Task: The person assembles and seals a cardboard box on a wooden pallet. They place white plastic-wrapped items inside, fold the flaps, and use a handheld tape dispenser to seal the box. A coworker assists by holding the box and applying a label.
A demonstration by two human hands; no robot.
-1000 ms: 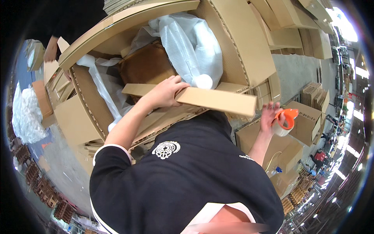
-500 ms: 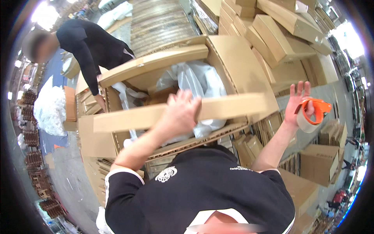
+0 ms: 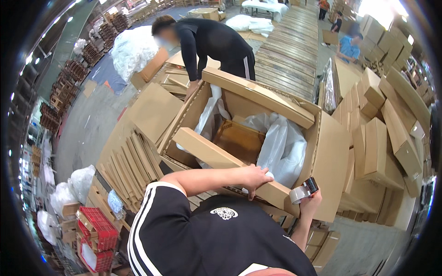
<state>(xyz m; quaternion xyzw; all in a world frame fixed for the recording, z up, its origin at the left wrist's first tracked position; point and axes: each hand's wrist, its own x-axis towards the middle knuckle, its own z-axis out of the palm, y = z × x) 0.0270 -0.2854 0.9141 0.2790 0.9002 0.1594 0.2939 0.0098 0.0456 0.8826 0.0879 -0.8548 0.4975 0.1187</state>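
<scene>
My left hand (image 3: 255, 180) grips a long, narrow cardboard box (image 3: 209, 149) along the near side of a large open carton (image 3: 182, 124). Closed around a tape dispenser (image 3: 311, 185) with a roll of pale tape (image 3: 299, 194), my right hand (image 3: 311, 205) is by the narrow box's right end. Within the carton sit a brown wooden piece (image 3: 239, 138) and translucent padded wrap (image 3: 286, 145). A second narrow cardboard box (image 3: 258, 95) lies along the far side. The carton's right flap (image 3: 329, 161) is folded outward.
Across the carton, a person in black (image 3: 216, 43) bends with a hand at its left edge. Stacked cartons (image 3: 386, 147) crowd the right. Flat cardboard strips (image 3: 131, 163) and red crates (image 3: 97, 230) are at left. A slatted wooden platform (image 3: 287, 46) stretches behind.
The view has turned. My left hand has brought the narrow box down to the carton's near side. My right hand, earlier spread with the dispenser hung on it, has moved in and closed around it.
</scene>
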